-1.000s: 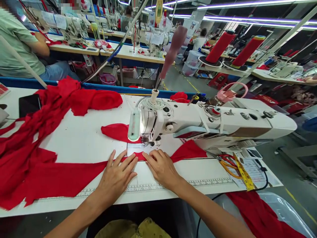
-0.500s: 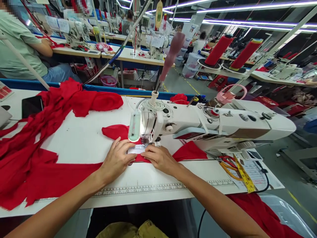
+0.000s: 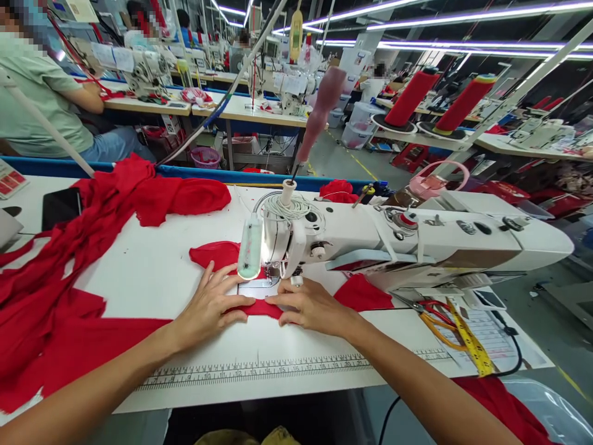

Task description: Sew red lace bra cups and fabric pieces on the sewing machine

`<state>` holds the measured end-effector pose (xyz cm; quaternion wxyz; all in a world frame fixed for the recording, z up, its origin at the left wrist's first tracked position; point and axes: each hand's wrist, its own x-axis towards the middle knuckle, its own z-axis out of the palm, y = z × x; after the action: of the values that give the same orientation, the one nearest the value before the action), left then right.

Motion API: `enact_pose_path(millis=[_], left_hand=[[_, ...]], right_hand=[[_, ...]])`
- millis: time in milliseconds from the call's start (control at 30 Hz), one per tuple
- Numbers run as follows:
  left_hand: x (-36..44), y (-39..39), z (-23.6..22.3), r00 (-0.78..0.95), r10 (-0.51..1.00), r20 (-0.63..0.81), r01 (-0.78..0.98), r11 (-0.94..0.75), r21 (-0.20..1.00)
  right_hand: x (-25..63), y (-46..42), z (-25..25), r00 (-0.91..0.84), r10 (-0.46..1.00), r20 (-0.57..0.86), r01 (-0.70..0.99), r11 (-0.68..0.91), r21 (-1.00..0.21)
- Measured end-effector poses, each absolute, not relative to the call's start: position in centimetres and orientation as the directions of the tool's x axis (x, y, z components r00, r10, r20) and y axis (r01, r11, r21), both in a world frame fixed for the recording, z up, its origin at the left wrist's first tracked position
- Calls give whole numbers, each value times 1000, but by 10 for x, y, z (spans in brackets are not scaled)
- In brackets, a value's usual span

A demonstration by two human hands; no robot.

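A narrow piece of red fabric lies just in front of the metal needle plate of a white sewing machine. My left hand grips its left end between thumb and index finger, the other fingers spread toward the needle. From the right, my right hand pinches the other end, its fingertips close to the presser foot. More red fabric shows behind the needle area and to the right, under the machine arm. My palms hide part of the piece.
A large heap of red fabric covers the table's left side, near a black phone. Orange-handled scissors and a yellow tape measure lie at right. A printed ruler runs along the front edge. Another person sits at far left.
Both hands have come slightly toward me with the red fabric, uncovering more of it between the fingertips. The camera view has shifted a little.
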<state>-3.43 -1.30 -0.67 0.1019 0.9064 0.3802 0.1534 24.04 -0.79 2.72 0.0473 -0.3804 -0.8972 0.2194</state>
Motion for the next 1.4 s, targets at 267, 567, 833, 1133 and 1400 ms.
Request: enact_pose_path(millis=[267, 567, 833, 1133, 1400], left_hand=[[-31, -3, 0, 661, 731, 169, 654, -671, 348], [-29, 10, 36, 737, 676, -17, 634, -681, 367], [-35, 7, 43, 723, 673, -156, 681, -655, 329], [-41, 13, 30, 757, 645, -105, 645, -710, 282], [-33, 11, 51, 729, 638, -248, 684, -682, 258]], right_hand=[[241, -2, 22, -691, 719, -68, 660, 589, -466], [240, 2, 23, -666, 740, -87, 693, 572, -439], [244, 12, 25, -657, 734, -174, 710, 525, -469], [250, 20, 21, -709, 679, -193, 664, 549, -509], [249, 16, 23, -688, 698, -197, 686, 537, -491]])
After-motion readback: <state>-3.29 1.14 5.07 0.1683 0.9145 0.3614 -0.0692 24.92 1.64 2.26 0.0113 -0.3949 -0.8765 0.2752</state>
